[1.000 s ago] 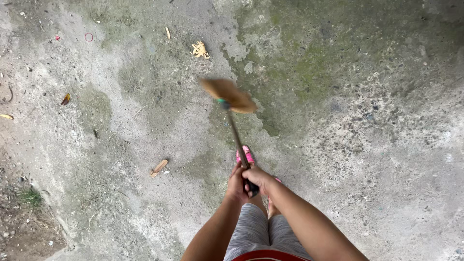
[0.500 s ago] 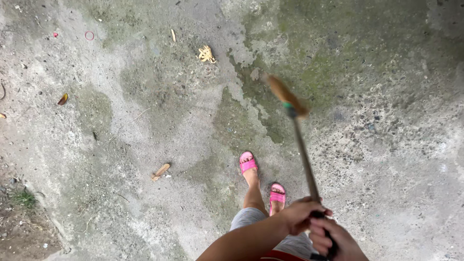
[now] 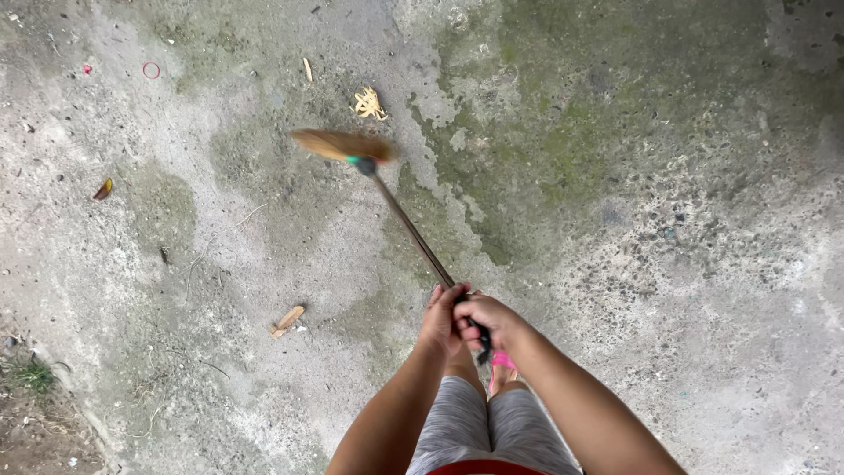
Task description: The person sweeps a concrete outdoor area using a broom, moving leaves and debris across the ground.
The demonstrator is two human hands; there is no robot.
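Observation:
Both my hands grip the dark end of a long broom handle (image 3: 411, 233). My left hand (image 3: 442, 318) holds it just above my right hand (image 3: 486, 320), both in the lower middle of the view. The handle slants up and left to a brown bristle head (image 3: 341, 145), blurred by motion, with a green band where it joins the stick. The head hangs over grey concrete, just below a pale yellow scrap (image 3: 369, 104). Under my arms I see grey shorts and one pink sandal (image 3: 502, 361).
The ground is rough concrete with green mossy stains (image 3: 563, 114) at the upper middle. A small wood chip (image 3: 287, 319) lies left of my hands. A dry leaf (image 3: 103, 189), a red ring (image 3: 151, 69) and bits of litter lie far left. Soil with grass (image 3: 35, 378) borders the lower left.
The broom head swung from the upper right to the upper left. My hands moved from the lower right back to the lower middle, hiding one sandal.

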